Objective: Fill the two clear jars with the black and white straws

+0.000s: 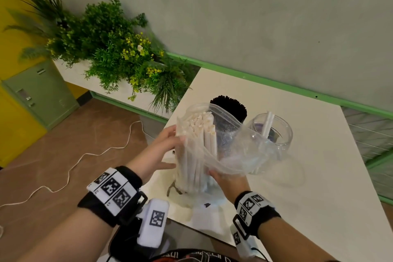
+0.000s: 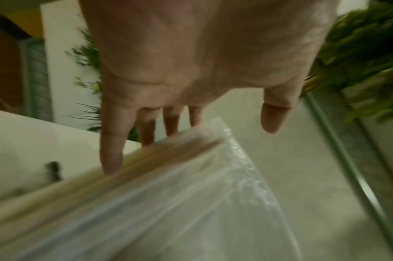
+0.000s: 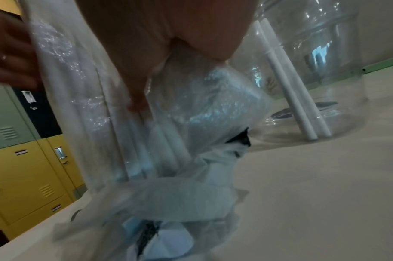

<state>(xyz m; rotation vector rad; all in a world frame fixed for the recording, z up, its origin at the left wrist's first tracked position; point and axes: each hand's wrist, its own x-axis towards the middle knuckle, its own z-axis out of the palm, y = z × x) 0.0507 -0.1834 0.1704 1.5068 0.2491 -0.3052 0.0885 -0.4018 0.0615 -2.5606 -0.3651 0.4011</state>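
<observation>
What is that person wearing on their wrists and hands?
Both hands, left hand and right hand, are bare: no gloves, no sleeves on the forearms. Each wrist carries a black band with white panels printed with black square-patterned codes. A white block bearing another such code hangs under the left wrist; a similar one, with a thin black cable, hangs under the right.

Two bare forearms reach forward, each wrist wrapped in a black band with white coded markers. The left hand (image 1: 158,151) lies against the left side of the clear plastic bag of white straws (image 1: 197,151), fingers (image 2: 112,141) straight and slightly spread, thumb apart. The right hand (image 1: 228,182) sits at the bag's lower right, its fingers (image 3: 137,98) curled, the grip pinching the bag's plastic film.
</observation>
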